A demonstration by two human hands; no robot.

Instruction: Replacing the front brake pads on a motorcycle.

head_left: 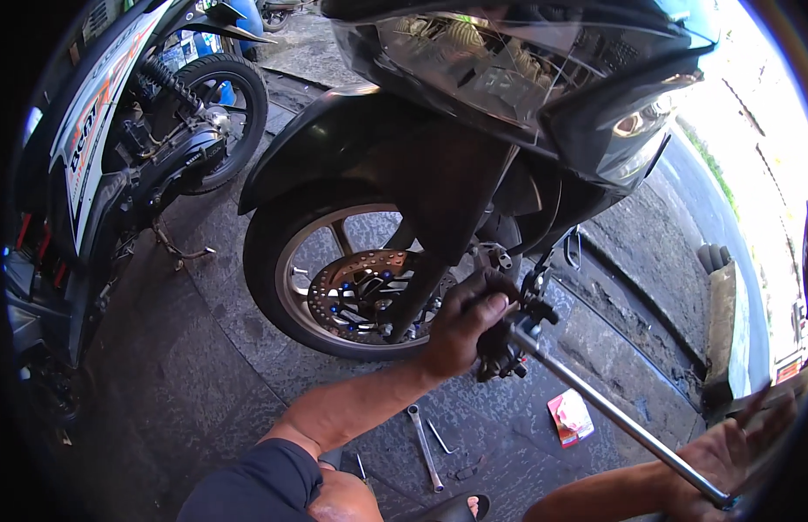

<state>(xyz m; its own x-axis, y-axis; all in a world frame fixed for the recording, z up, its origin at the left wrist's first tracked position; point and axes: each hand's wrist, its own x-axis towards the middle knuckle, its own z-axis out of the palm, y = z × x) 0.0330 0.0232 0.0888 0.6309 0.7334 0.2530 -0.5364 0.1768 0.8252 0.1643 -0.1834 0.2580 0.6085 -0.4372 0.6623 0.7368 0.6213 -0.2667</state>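
Observation:
My left hand [474, 322] is closed on a black brake caliper [504, 357] beside the front wheel, its thumb at the head of a long silver wrench [608, 404]. The bar slopes down to the lower right, where my right hand [713, 457] rests against its far end with fingers stretched out. Behind the caliper is a perforated brake disc [339, 278] inside the black tyre [273, 322], under a dark mudguard [321, 143] and the glossy front fairing [587, 104].
A second motorbike [104, 174] stands at left. On the dark floor lie a ring spanner [425, 448], a hex key [440, 438] and a red-and-white packet [569, 418]. A concrete block [721, 331] edges the bright roadway at right. My sandalled foot shows at the bottom.

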